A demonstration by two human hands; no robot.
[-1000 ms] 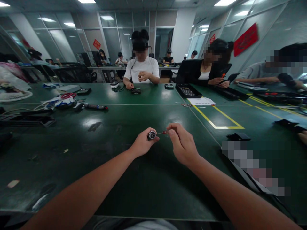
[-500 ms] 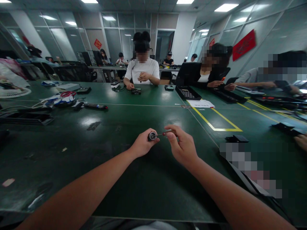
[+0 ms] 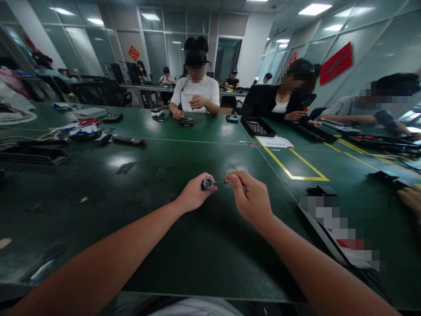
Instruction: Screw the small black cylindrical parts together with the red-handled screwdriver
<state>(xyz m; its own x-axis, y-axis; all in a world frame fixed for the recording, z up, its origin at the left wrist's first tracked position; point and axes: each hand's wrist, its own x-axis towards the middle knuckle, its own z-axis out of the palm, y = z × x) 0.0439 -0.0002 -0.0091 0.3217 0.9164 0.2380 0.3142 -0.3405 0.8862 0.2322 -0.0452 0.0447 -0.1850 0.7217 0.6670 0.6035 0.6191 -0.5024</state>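
Observation:
My left hand point(image 3: 194, 196) is closed around a small round black part with a silvery face point(image 3: 207, 183), held just above the green table point(image 3: 184, 245). My right hand point(image 3: 251, 198) pinches a thin screwdriver with a red collar point(image 3: 225, 181). Its metal tip points left and meets the face of the round part. Both forearms reach in from the bottom edge, and the two hands are a few centimetres apart.
Black trays point(image 3: 31, 154), cables and a pen-like tool point(image 3: 129, 141) lie at the left. A black tray point(image 3: 257, 126), a white paper point(image 3: 275, 141) and yellow floor-style tape lines point(image 3: 294, 171) are at the right. Three other people sit across the table working.
Both hands keep the same grip; they and the whole scene shift slightly as my head moves. The screwdriver tip stays at the round part.

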